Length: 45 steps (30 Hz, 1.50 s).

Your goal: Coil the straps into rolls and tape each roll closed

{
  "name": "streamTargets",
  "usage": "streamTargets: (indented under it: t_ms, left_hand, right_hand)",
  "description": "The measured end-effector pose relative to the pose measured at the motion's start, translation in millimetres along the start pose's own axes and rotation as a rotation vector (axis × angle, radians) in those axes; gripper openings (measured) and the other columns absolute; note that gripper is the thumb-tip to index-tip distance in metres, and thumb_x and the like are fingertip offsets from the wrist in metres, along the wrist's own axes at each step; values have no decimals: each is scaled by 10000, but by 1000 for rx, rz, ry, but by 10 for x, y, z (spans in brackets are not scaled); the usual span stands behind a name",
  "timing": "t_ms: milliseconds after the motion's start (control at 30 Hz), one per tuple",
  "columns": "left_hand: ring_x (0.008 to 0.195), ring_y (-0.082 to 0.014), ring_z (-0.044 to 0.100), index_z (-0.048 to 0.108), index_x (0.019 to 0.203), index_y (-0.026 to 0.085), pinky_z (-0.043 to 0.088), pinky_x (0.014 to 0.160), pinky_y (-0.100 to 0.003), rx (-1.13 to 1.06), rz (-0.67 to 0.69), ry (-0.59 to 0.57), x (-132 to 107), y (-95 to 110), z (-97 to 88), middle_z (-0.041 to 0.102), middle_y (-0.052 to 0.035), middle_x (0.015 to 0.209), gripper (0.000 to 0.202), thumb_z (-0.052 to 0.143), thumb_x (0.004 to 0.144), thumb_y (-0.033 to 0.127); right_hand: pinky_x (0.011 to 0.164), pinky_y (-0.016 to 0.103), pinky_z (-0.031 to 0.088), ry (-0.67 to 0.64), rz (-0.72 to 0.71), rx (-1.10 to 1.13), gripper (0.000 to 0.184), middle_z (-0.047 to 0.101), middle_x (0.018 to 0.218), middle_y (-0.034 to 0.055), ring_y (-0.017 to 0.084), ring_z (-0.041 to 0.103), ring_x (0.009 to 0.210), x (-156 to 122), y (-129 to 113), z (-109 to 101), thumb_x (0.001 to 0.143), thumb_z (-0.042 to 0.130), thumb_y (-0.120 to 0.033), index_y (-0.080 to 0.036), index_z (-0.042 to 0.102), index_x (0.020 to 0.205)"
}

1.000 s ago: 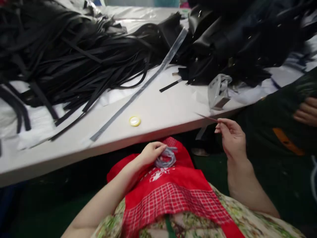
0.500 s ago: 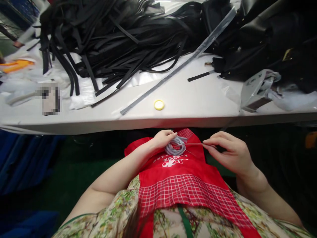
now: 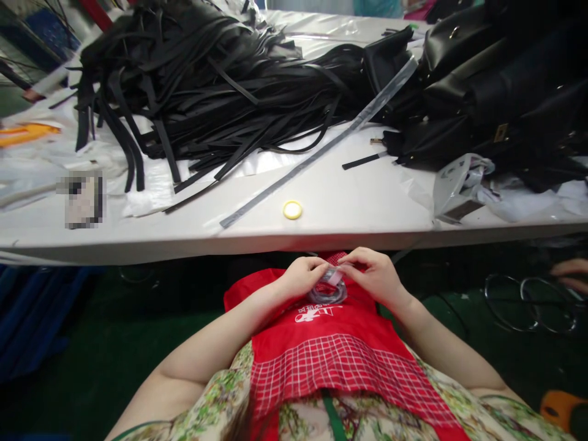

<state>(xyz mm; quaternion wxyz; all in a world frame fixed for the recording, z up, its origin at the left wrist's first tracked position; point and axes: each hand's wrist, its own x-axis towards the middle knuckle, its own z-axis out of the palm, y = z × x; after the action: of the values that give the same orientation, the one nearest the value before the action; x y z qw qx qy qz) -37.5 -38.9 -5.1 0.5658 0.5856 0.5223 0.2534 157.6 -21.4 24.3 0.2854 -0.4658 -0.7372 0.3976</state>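
Note:
My left hand [image 3: 304, 275] is closed on the left side of a small grey coil [image 3: 327, 295] of thin cord or strip, held over the red apron [image 3: 275, 300]. My right hand [image 3: 371, 274] pinches at the coil's upper right edge, its fingertips close to those of the left. A pale pinkish strip [image 3: 334, 278] shows at the coil between the two hands. The exact part under my right fingertips is too small to make out.
A white-covered table [image 3: 257, 236] stands in front. On it lie black straps [image 3: 220, 116], black bags [image 3: 459, 104], a long grey strip [image 3: 294, 171], a yellow-rimmed disc [image 3: 293, 210] and clear plastic [image 3: 459, 190]. Another person's hand [image 3: 572, 272] shows at right, near metal rings [image 3: 509, 300].
My right hand has moved left to the coil, where before it held a thin strand drawn out to the right. My left hand stays on the coil. Another person's hand has come into view.

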Motion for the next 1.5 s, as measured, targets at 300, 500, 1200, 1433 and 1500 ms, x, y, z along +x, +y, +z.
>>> streamTargets:
  t_ms: [300, 500, 1200, 1433, 1500]
  left_hand:
    - [737, -148, 628, 719, 743, 193, 472, 748, -250, 154, 222, 32, -179, 191, 64, 708, -37, 780, 287, 532, 909, 336]
    - [882, -160, 610, 704, 788, 197, 476, 819, -264, 167, 278, 116, -146, 153, 90, 648, -67, 939, 172, 596, 872, 301]
    - [660, -132, 558, 472, 832, 207, 423, 605, -246, 212, -4, -3, 424, 273, 176, 614, 6, 767, 245, 675, 715, 277]
    - [625, -165, 577, 593, 840, 163, 403, 550, -264, 314, -113, -219, 647, 328, 282, 653, -33, 732, 360, 727, 682, 457]
    - [570, -160, 567, 636, 811, 140, 399, 516, -260, 195, -232, -375, 735, 315, 304, 647, -32, 670, 394, 749, 646, 480]
  right_hand:
    - [609, 266, 483, -117, 447, 471, 504, 694, 723, 58, 155, 615, 647, 174, 405, 116, 785, 604, -629, -137, 711, 796]
    - [549, 224, 398, -322, 507, 662, 371, 628, 645, 6, 107, 520, 573, 91, 415, 209, 722, 726, -493, -128, 663, 703]
    - [686, 265, 488, -378, 510, 651, 265, 728, 770, 47, 160, 636, 697, 233, 560, -235, 738, 731, -379, -123, 751, 801]
    - [734, 287, 541, -179, 302, 231, 180, 754, 867, 52, 185, 689, 772, 44, 712, -316, 817, 640, -255, -186, 774, 916]
    - [800, 307, 543, -79, 106, 24, 226, 745, 905, 51, 178, 683, 813, -60, 738, -309, 861, 569, -185, -220, 765, 970]
